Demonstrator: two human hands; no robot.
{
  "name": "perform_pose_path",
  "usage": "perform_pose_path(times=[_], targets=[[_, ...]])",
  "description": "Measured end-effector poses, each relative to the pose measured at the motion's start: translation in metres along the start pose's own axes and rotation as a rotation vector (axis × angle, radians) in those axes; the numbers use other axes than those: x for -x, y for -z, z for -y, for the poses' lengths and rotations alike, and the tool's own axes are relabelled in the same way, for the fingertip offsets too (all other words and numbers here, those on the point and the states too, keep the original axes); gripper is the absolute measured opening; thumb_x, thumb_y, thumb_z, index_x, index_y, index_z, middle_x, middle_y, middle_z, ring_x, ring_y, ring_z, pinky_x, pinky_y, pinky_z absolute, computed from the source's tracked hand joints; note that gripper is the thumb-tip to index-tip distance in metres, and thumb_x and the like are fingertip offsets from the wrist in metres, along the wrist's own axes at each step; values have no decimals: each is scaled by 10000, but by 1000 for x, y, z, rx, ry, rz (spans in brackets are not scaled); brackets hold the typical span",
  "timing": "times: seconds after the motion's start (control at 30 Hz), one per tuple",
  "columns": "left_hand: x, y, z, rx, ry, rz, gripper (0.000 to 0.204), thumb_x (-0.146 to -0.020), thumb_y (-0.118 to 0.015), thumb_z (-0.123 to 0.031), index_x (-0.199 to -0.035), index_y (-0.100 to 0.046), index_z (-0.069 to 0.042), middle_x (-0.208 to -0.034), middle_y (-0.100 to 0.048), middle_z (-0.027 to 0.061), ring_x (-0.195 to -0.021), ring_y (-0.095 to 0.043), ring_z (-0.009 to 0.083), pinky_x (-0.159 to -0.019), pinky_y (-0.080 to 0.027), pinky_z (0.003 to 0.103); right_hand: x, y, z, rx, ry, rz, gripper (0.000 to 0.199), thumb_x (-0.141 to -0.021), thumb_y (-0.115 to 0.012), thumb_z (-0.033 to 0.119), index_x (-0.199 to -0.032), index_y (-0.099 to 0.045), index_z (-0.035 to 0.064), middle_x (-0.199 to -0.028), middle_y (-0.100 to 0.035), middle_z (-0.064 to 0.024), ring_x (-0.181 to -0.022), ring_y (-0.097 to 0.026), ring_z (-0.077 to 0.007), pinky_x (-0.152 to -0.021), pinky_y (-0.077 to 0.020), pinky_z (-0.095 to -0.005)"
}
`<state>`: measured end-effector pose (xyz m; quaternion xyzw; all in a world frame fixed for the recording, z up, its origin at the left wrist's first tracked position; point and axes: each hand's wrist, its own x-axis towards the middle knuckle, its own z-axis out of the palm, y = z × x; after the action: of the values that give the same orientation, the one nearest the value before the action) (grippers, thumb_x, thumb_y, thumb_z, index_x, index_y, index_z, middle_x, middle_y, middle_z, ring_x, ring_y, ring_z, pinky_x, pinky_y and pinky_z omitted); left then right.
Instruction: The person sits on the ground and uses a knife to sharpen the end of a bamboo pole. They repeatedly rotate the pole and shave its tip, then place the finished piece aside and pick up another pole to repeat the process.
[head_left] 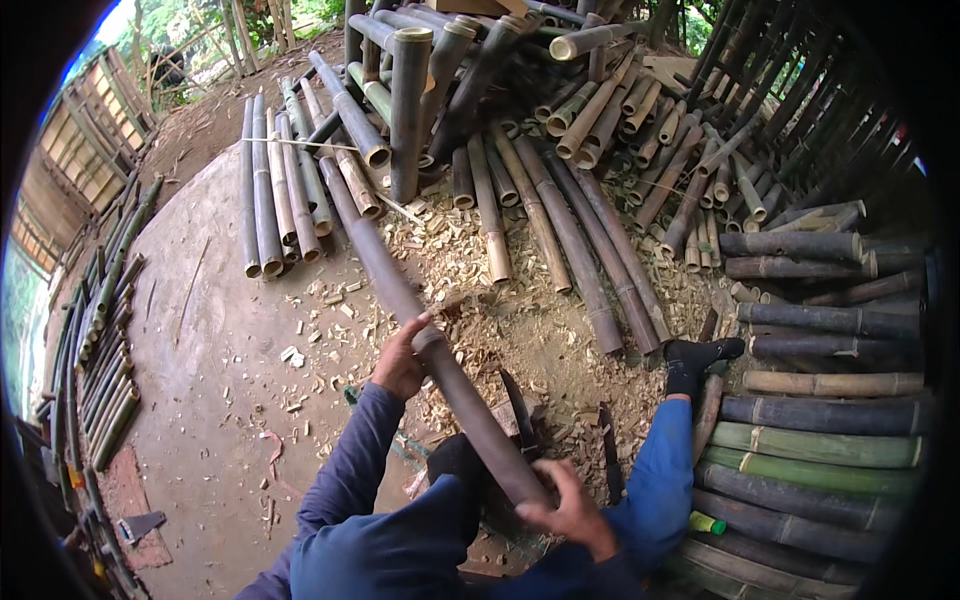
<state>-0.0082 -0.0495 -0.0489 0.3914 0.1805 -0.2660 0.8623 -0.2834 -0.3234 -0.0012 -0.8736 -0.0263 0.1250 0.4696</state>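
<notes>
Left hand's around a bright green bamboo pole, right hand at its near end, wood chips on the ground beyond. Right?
Not quite: the bamboo pole is dark purplish-brown, not bright green, as the head view shows. The left hand is around it, the right hand is at its near end, and wood chips lie on the ground beyond.

Blur at the center, dark rim at the sides.
The bamboo pole (pixel 467 395) is smeared along its upper length, its far end hard to separate from the bamboo behind it. It hides part of the left hand (pixel 400 358); the right hand (pixel 575 510) blurs around its near end. The left sleeve (pixel 350 455) runs off the lower edge — the stacked bamboo (pixel 830 410) fades into the right rim — and a small green-capped object (pixel 707 522) is too small to identify.
</notes>
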Motion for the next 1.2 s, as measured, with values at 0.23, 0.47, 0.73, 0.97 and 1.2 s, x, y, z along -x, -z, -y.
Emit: perform_pose_path(times=[0.23,0.47,0.73,0.97,1.2], targets=[[42,49,-53,54,-495,-201,339,-930,-798,-314,-1075,-606,-74,-935,-659,58,-878,-666,198,-825,-573,385,-65,-21,-67,-23,-398,-575,499,-831,-866,357,-999,-521,37,-947,-585,-100,-900,-628,-292,-799,-508,-432],[71,75,-93,63,-730,-387,240,-945,-779,-223,-1056,-666,-44,-907,-699,82,-812,-693,207,-790,-578,357,-62,-107,-96,195,-451,-461,663,-812,-808,244,-1283,-426,-23,-1045,-652,-308,-1029,-641,-502,-831,-511,-566],[68,56,-72,110,-709,-393,293,-928,-792,-187,-1098,-626,-15,-889,-698,108,-796,-703,235,-751,-602,399,-30,-64,-58,-781,-474,-435,327,-1025,-605,168,-1312,-543,25,-902,-617,-104,-726,-656,-149,-604,-554,-299],[57,40,-49,-113,-827,-581,275,-844,-875,-125,-967,-664,2,-816,-694,101,-705,-688,193,-668,-583,342,-23,-76,-29,32,-397,-313,626,-1017,-634,296,-1510,-402,-11,-1114,-691,-319,-957,-691,-505,-806,-541,-554],[53,35,-50,-155,-842,-561,320,-832,-880,-113,-1025,-658,13,-857,-701,106,-747,-699,191,-694,-593,334,-44,-68,-6,30,-142,-566,438,-1017,-653,245,-1343,-487,3,-997,-708,-270,-854,-707,-475,-671,-557,-517]])
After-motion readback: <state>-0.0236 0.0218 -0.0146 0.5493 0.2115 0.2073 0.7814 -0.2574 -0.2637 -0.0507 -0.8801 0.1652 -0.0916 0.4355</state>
